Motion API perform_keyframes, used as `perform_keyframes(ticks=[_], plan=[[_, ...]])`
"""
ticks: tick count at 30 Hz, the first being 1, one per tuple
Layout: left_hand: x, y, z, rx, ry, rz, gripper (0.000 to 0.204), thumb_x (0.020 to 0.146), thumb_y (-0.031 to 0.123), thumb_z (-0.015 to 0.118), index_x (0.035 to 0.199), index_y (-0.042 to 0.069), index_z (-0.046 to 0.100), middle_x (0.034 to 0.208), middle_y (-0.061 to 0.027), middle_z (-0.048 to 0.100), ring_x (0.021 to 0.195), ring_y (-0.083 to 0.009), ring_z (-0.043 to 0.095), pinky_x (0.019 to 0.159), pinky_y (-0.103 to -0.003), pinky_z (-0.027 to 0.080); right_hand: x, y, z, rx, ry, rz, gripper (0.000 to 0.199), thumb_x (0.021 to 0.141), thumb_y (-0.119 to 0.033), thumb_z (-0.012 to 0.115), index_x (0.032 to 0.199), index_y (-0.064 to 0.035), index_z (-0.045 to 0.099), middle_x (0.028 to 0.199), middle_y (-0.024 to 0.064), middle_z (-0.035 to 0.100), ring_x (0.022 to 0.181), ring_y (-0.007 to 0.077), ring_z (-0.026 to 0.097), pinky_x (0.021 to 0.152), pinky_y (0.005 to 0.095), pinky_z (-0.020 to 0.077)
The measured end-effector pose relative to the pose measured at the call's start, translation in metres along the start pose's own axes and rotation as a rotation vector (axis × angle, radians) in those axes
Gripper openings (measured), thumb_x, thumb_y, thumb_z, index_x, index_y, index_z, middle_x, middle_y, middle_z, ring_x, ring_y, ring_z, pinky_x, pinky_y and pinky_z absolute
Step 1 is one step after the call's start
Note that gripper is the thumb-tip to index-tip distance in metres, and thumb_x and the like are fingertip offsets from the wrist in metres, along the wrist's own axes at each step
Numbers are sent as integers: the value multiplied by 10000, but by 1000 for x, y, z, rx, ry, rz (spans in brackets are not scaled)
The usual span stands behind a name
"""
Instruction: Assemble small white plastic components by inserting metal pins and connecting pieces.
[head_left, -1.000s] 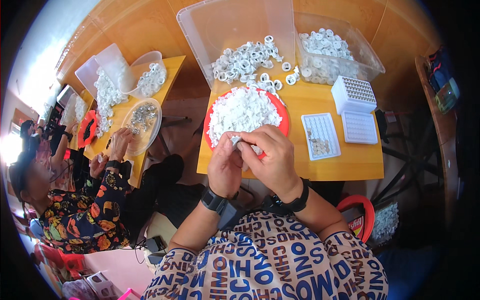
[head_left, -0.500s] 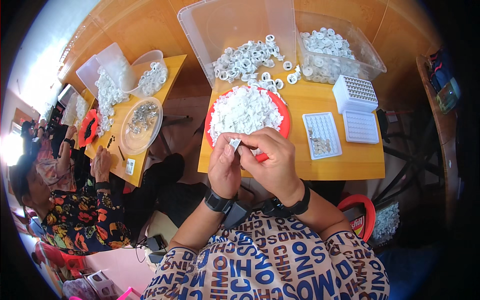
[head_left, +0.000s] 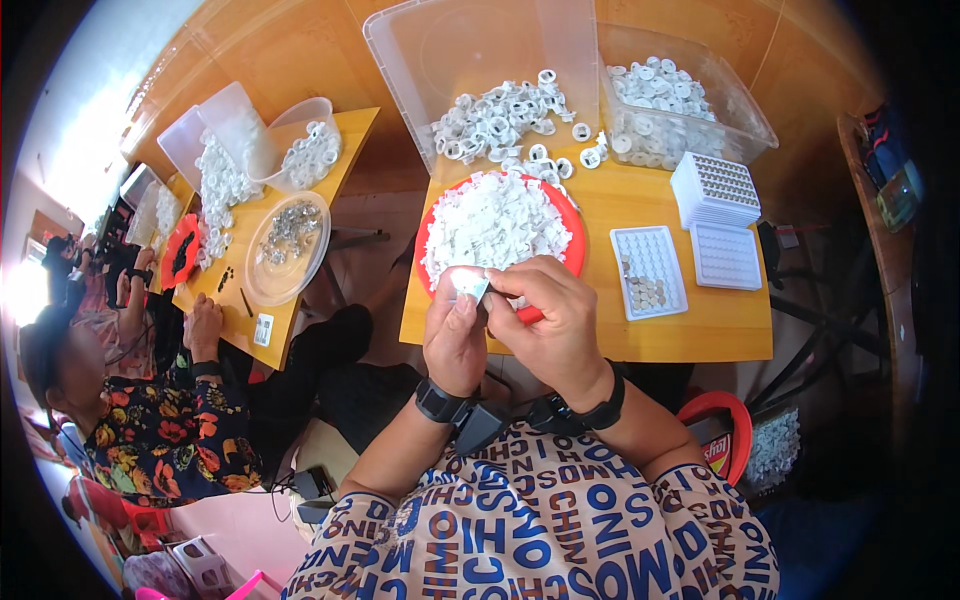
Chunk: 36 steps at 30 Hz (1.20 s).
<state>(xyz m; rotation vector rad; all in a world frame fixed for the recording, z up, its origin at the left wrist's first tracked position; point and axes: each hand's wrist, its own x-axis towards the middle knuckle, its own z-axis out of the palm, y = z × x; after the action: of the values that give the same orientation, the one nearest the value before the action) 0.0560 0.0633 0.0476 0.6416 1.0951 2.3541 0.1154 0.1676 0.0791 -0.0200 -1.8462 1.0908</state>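
A small white plastic part (head_left: 468, 285) is pinched between the thumb and fingers of my left hand (head_left: 455, 345), near the table's front edge. It has a bright bluish-white glow. My right hand (head_left: 555, 315) is closed, its thumb and fingertips pressed together at the part's right edge; whatever lies between them is hidden. Just beyond my hands is a round red tray (head_left: 577, 245) heaped with small white plastic pieces (head_left: 495, 225). To the right of my hands lies a white compartment tray (head_left: 650, 310) with several small round metallic pieces (head_left: 645, 290) in it.
A stack of white trays (head_left: 715, 195) and a single tray (head_left: 725, 255) stand at right. White round parts (head_left: 500, 115) spill from a tilted clear bin (head_left: 390, 80); another clear bin (head_left: 740, 120) holds more. At left, a co-worker (head_left: 170, 430) sits by another table (head_left: 345, 140).
The white part in my fingers has turned and now looks brighter, with a bluish glow. Both hands have stayed nearly in place; the whole view has shifted slightly.
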Motion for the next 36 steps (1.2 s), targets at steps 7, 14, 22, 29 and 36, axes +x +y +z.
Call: perform_keyframes(ticks=[7,14,22,29,36], plan=[[2,0,-3,-16,-56,-6,412,937,277,489,1229,-13,458,1153,-102,548,1080,-190,516,962,-325,388,3,0,-4,-39,-40,-6,193,702,64,700,885,9,674,783,118,645,708,229,648,608,298,508],[7,9,-1,14,-19,-228,315,941,345,472,1020,47,534,912,-64,602,684,-112,499,584,-236,379,0,8,-10,82,-194,206,145,762,-30,718,883,-35,639,756,95,608,686,245,609,591,332,486],[16,16,-10,55,-166,-316,380,929,426,462,990,60,544,801,-38,565,631,-115,482,558,-232,358,15,-3,-22,-67,-263,57,104,782,-57,706,815,-47,608,718,93,593,648,258,603,561,340,470],[35,22,-1,154,-282,-297,453,959,498,411,1058,79,550,837,-29,596,656,-116,516,562,-245,389,41,-16,-39,-247,-304,-81,145,746,-43,732,796,-54,596,698,93,588,621,259,590,547,345,456],[60,44,22,189,-363,-74,280,938,227,537,1139,41,480,908,-39,552,772,-102,539,694,-242,452,67,-27,-56,-395,-264,-221,170,711,-23,745,794,-46,598,706,93,595,641,269,591,554,346,457]])
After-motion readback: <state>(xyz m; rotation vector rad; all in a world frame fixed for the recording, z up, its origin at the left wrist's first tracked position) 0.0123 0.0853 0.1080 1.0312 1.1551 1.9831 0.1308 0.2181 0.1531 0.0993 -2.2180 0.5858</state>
